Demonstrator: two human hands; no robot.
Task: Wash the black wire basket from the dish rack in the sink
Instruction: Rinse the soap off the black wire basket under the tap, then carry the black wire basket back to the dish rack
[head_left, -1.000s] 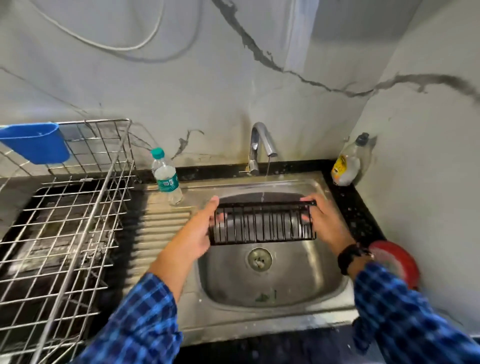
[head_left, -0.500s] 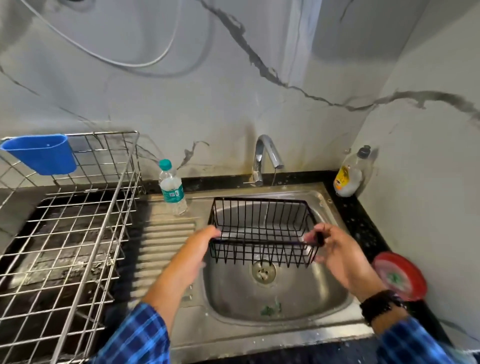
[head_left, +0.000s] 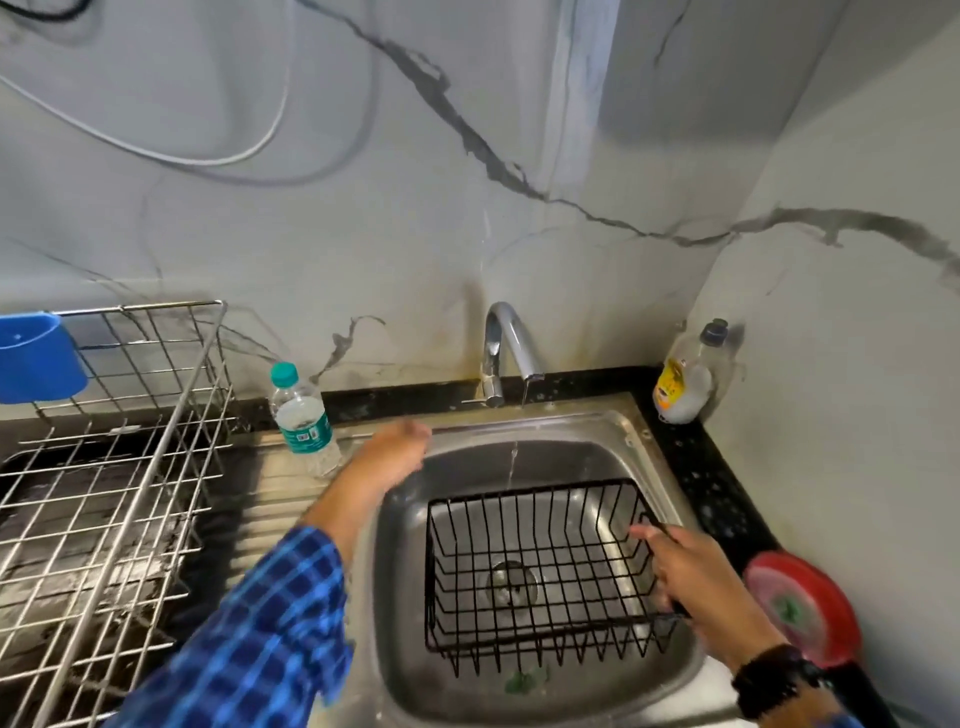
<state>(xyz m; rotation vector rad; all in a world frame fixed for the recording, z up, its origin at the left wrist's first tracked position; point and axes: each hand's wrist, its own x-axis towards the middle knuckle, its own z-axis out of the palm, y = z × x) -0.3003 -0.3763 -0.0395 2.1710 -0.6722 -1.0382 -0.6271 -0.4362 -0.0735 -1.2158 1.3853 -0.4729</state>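
Head view: a black wire rectangular basket (head_left: 540, 566) sits open side up in the bowl of the stainless steel sink (head_left: 649, 441), at lower centre of the frame, above the drain. Its long axis runs left to right, with the right end tilted a little toward the upper right.

The right hand (head_left: 696, 582) grips the rim at that right end, fingers curled over the wire. The left hand (head_left: 395, 452) is well apart from the basket, up and left of it over the sink's rear left rim, just beside the clear plastic water bottle with a green cap (head_left: 304, 421). It holds nothing I can see, and blur hides how its fingers lie.

A thin stream of water (head_left: 513, 462) falls from the curved chrome tap (head_left: 506, 343) and lands just behind the basket's back rim. The basket probably needs to shift back to meet it. Only the right hand can steer it, since the left end is free.

The silver wire dish rack (head_left: 104, 493) stands on the bench at left.
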